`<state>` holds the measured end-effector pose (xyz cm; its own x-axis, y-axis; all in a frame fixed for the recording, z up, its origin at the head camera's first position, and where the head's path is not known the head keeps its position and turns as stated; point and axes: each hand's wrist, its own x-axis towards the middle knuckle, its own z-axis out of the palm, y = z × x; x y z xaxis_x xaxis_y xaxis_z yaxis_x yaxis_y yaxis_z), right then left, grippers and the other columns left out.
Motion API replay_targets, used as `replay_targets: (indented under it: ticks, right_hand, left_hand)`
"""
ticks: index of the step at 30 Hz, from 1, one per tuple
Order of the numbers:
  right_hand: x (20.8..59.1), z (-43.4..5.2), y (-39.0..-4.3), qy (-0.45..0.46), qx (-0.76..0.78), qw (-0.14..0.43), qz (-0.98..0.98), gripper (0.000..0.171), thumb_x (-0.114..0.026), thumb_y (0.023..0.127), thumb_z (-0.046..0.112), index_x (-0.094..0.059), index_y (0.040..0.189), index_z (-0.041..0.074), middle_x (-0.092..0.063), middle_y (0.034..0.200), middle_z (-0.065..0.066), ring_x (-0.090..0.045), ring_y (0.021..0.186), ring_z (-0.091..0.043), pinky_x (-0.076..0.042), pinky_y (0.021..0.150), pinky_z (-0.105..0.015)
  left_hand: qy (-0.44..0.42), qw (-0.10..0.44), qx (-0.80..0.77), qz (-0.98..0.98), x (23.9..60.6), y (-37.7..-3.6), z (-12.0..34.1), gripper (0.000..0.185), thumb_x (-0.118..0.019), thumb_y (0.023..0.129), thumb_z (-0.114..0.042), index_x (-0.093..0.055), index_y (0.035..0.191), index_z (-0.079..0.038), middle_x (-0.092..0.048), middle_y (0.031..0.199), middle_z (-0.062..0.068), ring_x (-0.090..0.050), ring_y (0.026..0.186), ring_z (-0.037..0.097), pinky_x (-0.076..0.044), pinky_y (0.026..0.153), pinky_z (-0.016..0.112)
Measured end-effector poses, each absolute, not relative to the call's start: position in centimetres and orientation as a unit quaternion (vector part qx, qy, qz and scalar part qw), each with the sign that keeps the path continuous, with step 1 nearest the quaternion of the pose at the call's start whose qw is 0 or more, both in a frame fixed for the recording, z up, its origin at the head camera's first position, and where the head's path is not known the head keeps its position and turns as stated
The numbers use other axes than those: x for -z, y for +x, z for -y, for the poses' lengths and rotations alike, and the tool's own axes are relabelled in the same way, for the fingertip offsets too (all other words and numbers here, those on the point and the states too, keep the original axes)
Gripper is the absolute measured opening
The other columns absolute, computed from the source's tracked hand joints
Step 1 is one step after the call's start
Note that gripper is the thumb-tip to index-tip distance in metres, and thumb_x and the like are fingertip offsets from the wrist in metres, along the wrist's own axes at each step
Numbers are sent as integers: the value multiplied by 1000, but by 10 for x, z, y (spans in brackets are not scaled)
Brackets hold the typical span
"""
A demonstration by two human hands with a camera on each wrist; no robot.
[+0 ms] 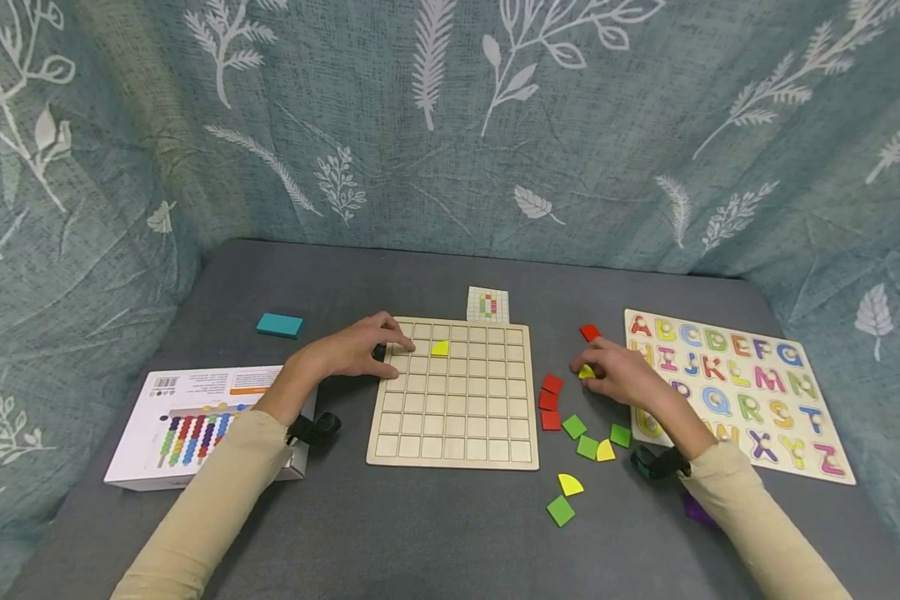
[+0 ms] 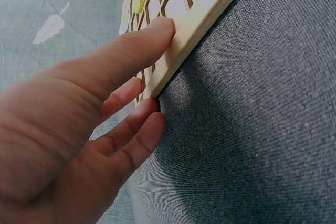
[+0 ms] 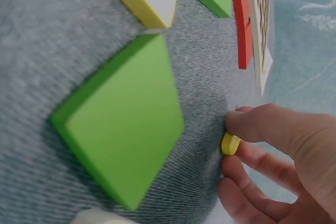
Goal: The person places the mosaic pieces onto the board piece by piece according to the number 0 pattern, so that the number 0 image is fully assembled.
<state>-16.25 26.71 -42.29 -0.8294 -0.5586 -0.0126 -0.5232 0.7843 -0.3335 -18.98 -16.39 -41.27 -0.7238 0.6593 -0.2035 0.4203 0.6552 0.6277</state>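
A pale wooden grid board (image 1: 457, 458) lies mid-table, with one yellow quarter-circle tile (image 1: 440, 348) in an upper cell. My left hand (image 1: 352, 348) rests at its upper left edge, thumb and index finger spread apart on the wood; in the left wrist view the other fingertips (image 2: 152, 124) come against the side of the rim (image 2: 189, 45). To the right of the board, my right hand (image 1: 618, 373) pinches another yellow quarter-circle tile (image 3: 230, 144) between thumb and fingers, close to the tabletop. Red square tiles (image 1: 549, 401) and green square tiles (image 1: 574, 427) lie near that hand.
A small pattern card (image 1: 487, 305) touches the board's far edge. The alphabet puzzle board (image 1: 817, 417) lies at right, partly under the right forearm. At left are a white abacus box (image 1: 195, 383) and a teal block (image 1: 279, 325). More yellow tiles (image 1: 570, 484) lie nearer.
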Motion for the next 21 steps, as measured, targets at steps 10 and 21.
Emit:
replay_targets:
  ticks: [10, 21]
  right_hand:
    - [428, -270, -164, -292, 195, 50, -935, 15, -69, 79, -3, -71, 91, 6, -60, 98, -13, -50, 75, -17, -42, 66, -31]
    - [406, -219, -186, -342, 187, 43, -920, 14, -70, 82, 0, -72, 94, 6, -58, 96, -11, -51, 76, -20, -40, 65, -30]
  left_hand:
    - [303, 213, -285, -884, 413, -190, 163, 43, -73, 87, -17, -62, 129, -9, -46, 126, 14, -48, 116, 32, -44, 96, 49]
    - [313, 207, -285, -882, 413, -192, 163, 43, -73, 87, -16, -63, 128, -8, -46, 123, 14, -50, 114, 32, -44, 95, 48]
